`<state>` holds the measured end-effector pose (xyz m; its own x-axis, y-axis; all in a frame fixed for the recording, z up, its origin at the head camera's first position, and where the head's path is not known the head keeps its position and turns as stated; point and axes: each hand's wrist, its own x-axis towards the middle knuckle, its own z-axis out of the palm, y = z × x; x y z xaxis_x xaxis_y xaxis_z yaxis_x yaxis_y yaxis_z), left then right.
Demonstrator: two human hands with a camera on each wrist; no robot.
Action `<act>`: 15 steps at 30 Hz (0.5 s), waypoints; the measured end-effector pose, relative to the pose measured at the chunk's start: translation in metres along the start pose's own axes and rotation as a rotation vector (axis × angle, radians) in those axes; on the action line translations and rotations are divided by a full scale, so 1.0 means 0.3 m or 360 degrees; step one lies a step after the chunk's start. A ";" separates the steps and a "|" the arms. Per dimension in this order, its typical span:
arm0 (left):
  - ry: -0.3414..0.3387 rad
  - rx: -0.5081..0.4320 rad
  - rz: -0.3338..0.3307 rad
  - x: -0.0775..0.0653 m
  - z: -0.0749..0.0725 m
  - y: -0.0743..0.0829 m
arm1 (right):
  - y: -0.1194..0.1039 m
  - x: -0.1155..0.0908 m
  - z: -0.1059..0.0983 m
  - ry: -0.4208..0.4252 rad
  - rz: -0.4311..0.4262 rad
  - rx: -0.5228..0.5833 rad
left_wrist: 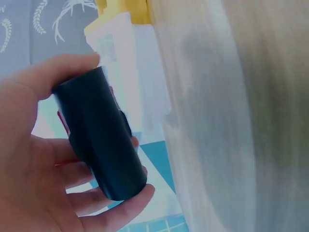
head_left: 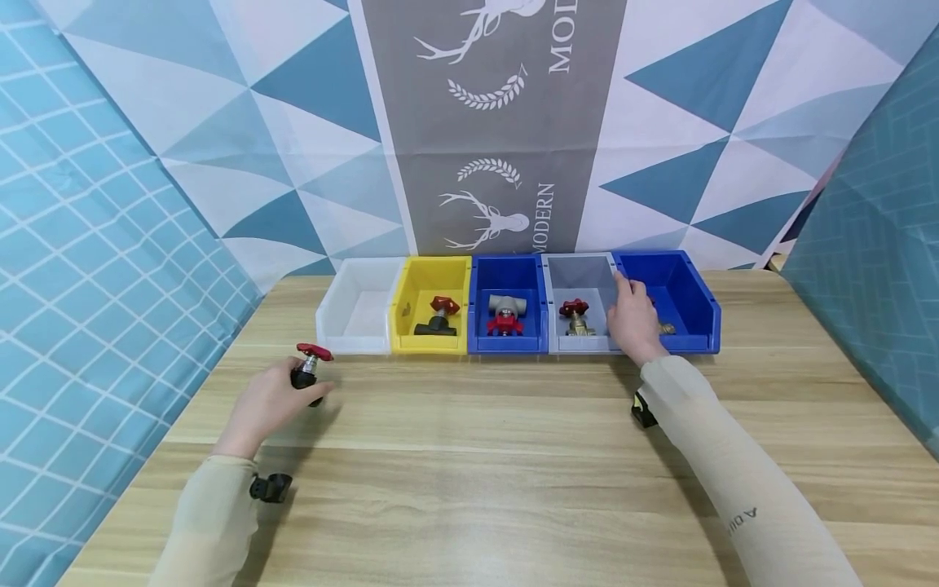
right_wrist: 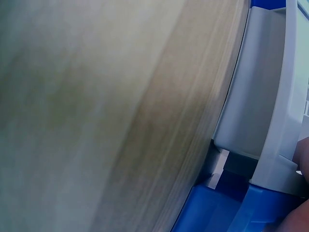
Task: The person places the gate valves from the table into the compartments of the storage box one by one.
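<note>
In the head view my left hand [head_left: 275, 399] holds a stop valve [head_left: 306, 373] with a red handwheel and a black body, above the table's left side. The left wrist view shows its black tubular body [left_wrist: 101, 133] between the thumb and fingers. My right hand [head_left: 634, 322] is over the border of the grey bin [head_left: 579, 269] and the right blue bin [head_left: 693, 297]. A brass fitting [head_left: 666, 328] shows beside it in the blue bin. Only bits of the right fingers [right_wrist: 297, 220] appear in the right wrist view; I cannot tell whether they grip anything.
Left of the grey bin stand a blue bin [head_left: 509, 273] with a grey-and-red valve [head_left: 506, 314], a yellow bin [head_left: 433, 273] with a red-handled black valve [head_left: 438, 318], and a white bin [head_left: 359, 297]. A brass valve [head_left: 577, 318] lies in the grey bin. Patterned cloth hangs behind.
</note>
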<state>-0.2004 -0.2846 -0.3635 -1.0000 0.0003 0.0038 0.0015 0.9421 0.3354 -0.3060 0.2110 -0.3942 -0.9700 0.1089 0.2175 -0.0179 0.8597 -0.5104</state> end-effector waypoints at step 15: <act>0.0103 -0.0083 0.0045 0.082 0.001 0.082 | 0.003 0.000 -0.001 -0.0003 -0.0007 0.0008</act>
<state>-0.2249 -0.2612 -0.3556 -0.9972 0.0031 0.0741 0.0313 0.9232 0.3831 -0.3060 0.2119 -0.3942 -0.9703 0.1042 0.2182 -0.0234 0.8578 -0.5135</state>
